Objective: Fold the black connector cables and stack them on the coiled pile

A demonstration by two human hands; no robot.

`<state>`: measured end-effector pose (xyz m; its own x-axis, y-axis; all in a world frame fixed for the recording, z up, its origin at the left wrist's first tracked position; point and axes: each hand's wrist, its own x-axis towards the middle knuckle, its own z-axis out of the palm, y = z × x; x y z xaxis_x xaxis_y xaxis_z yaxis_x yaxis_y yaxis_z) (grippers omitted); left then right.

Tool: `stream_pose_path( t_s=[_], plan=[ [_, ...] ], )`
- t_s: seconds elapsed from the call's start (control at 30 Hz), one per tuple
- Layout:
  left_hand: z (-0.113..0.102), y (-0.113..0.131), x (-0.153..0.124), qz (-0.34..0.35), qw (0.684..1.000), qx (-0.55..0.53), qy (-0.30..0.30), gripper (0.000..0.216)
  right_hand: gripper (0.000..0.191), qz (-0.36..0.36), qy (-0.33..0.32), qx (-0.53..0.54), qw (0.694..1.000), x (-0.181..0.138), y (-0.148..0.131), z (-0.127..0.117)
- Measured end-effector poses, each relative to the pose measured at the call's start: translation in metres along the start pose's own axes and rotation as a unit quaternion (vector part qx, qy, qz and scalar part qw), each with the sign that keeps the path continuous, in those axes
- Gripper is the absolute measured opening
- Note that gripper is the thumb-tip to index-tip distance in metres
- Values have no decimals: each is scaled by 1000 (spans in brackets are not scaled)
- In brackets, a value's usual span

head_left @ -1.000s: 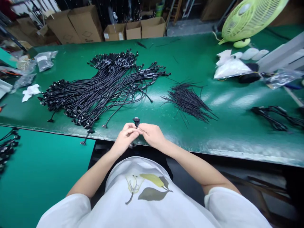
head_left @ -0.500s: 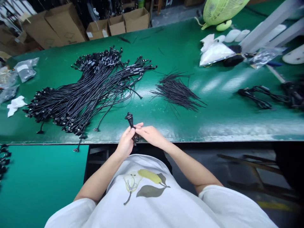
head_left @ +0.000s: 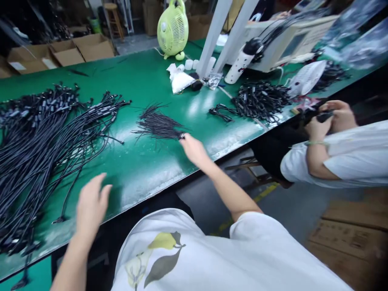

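Note:
My right hand [head_left: 195, 151] is closed on a black cable [head_left: 182, 136], of which only a small dark end with a shiny spot shows past the fingers. It hovers at the right end of a pile of thin black twist ties [head_left: 157, 123]. Empty, with thumb and fingers apart, my left hand [head_left: 91, 204] is slightly blurred above the table's front edge. To its left a large heap of black cables [head_left: 45, 145] with small connectors at their ends spreads over the green table [head_left: 133, 161].
Bundled black cables [head_left: 260, 101] lie to the right, before a patterned bottle [head_left: 241, 66] and a grey machine [head_left: 287, 44]. A green fan [head_left: 172, 30] and white bag [head_left: 182, 81] stand farther back. At right, a co-worker's hands [head_left: 330, 117] hold something dark.
The view has swung to the right. My hands, together around a folded cable bundle before, are now apart; the left has let go and the right has carried the cable rightward.

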<state>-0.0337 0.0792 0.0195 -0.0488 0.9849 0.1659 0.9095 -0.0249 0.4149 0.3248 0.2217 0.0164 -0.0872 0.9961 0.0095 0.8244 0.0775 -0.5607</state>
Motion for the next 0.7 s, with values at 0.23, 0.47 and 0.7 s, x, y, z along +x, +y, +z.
stream_pose_path(
  t_s=[0.23,0.47,0.7],
  plan=[
    [-54,-85,-1,-94,971,196,102,53,27,-22,111,-198,974,91,126,-57],
    [-60,-95,3,-66,963,229,128,27,41,34,217,-191,957,105,153,-84],
    [-77,-89,0,-63,984,92,137,28,52,-104,207,-119,966,116,71,-65]
  ],
)
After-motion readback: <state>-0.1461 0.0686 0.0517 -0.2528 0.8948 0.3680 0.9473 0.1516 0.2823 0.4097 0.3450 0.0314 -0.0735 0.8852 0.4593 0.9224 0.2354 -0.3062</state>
